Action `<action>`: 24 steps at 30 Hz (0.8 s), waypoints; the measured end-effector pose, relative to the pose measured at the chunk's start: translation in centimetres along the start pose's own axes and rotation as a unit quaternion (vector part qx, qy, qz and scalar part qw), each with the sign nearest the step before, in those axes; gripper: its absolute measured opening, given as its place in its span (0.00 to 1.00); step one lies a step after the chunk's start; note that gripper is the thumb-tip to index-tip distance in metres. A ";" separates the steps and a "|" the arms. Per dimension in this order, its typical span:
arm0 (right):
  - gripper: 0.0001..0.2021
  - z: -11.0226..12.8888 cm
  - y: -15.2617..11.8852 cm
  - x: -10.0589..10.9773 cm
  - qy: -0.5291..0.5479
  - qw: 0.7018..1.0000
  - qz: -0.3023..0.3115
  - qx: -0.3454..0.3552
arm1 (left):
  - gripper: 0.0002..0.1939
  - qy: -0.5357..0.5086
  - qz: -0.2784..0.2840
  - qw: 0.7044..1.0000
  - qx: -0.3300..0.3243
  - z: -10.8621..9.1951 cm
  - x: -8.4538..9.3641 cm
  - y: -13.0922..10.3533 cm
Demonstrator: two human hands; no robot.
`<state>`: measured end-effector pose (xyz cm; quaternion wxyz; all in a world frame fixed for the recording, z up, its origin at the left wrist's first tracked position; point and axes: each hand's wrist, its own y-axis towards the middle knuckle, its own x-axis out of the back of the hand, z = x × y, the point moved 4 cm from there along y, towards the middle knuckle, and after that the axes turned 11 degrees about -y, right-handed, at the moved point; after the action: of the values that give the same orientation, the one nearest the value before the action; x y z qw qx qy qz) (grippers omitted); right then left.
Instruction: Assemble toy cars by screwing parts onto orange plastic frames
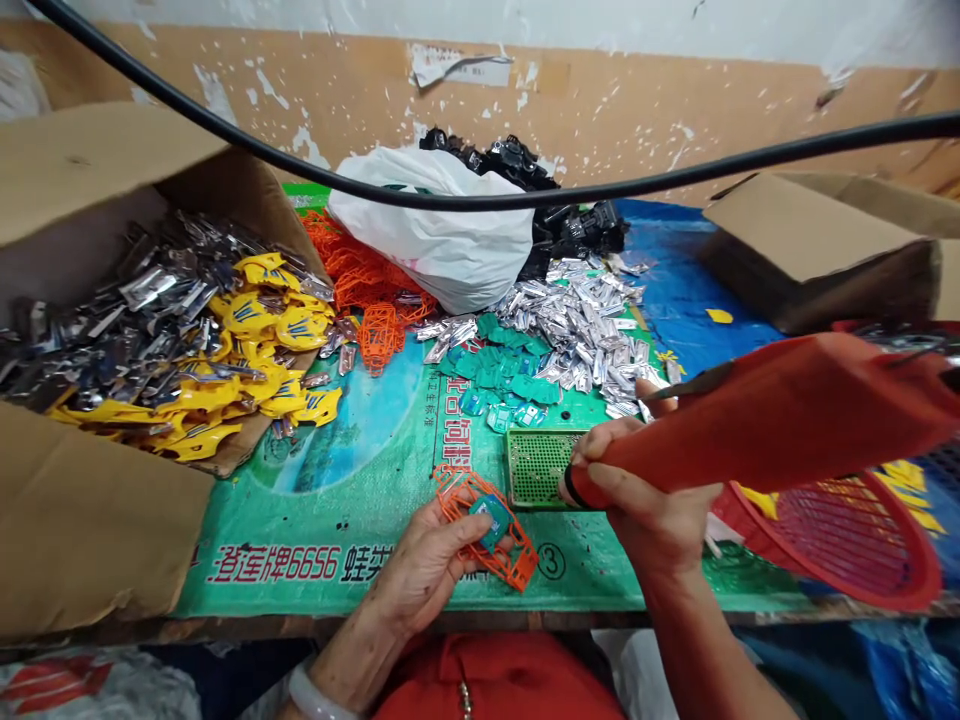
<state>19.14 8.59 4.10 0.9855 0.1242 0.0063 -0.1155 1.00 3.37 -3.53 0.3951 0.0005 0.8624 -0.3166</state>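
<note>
My left hand [442, 550] grips an orange plastic toy-car chassis frame [517, 568], its thumb pressing on a teal plastic piece [493, 522] that lies across the frame. Wrapped around a red-covered electric screwdriver [720, 425] is my right hand [649, 490]. The screwdriver's front end, with a black ring, points down into a small green perforated basket [525, 502]; its tip is hidden. Tiny bits lie in the basket, too small to name surely. Behind the basket are a heap of teal pieces [499, 360] and a pile of silvery parts [592, 325].
A cardboard box [105, 500] on the left spills yellow shells [251, 310] and silvery parts. Orange frames [341, 260], a white bag [442, 225] and black parts [592, 230] lie behind. A black cable [450, 202] crosses above. Rightward are a red basket [930, 560] and another box [817, 235].
</note>
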 end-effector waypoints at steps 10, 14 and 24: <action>0.15 -0.5 0.1 0.0 0.003 1.000 0.004 0.001 | 0.17 0.003 0.000 1.000 0.007 -0.1 -0.1 0.1; 0.09 -0.6 -0.1 0.0 -0.015 1.000 0.013 0.008 | 0.18 -0.004 -0.008 1.000 0.004 -0.1 -0.1 0.1; 0.06 -0.9 -0.5 -0.1 -0.063 0.998 0.013 0.022 | 0.18 -0.036 -0.004 0.999 -0.005 0.0 0.3 0.3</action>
<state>18.97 8.31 3.12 0.9824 0.1379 -0.0603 -0.1103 0.87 3.55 -3.91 0.4242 -0.0166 0.8492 -0.3140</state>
